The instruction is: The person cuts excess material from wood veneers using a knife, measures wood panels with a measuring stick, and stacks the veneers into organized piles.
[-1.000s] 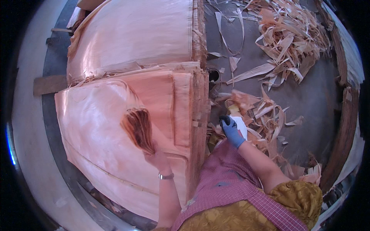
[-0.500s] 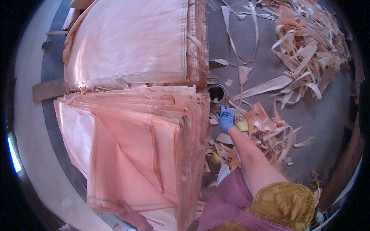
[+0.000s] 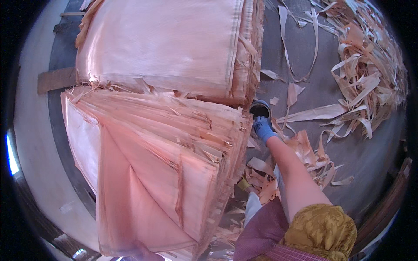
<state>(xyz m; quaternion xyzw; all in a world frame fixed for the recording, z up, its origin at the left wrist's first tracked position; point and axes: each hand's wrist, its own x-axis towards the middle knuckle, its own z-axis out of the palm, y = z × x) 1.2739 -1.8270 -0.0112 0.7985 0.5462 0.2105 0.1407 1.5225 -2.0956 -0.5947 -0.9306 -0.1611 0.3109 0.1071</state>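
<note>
Blue-gloved fingers [image 3: 260, 121] of the right hand [image 3: 264, 130] are set at the near rim of a round, dark container [image 3: 261, 103]; whether anything is grasped cannot be told. To their left, a fanned stack of thin wood sheets [image 3: 161, 174] is seen, top folded over. At its near edge the left hand [image 3: 141, 252] is blurred, grip indeterminable. Farther right of the gloved fingers, curled strips [image 3: 361, 74] are heaped.

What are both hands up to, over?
Left hand: blurred, at folded sheet's near edge. Gloved right hand: at round can's rim, grip unclear. Loose strips: scattered beside right forearm.
</note>
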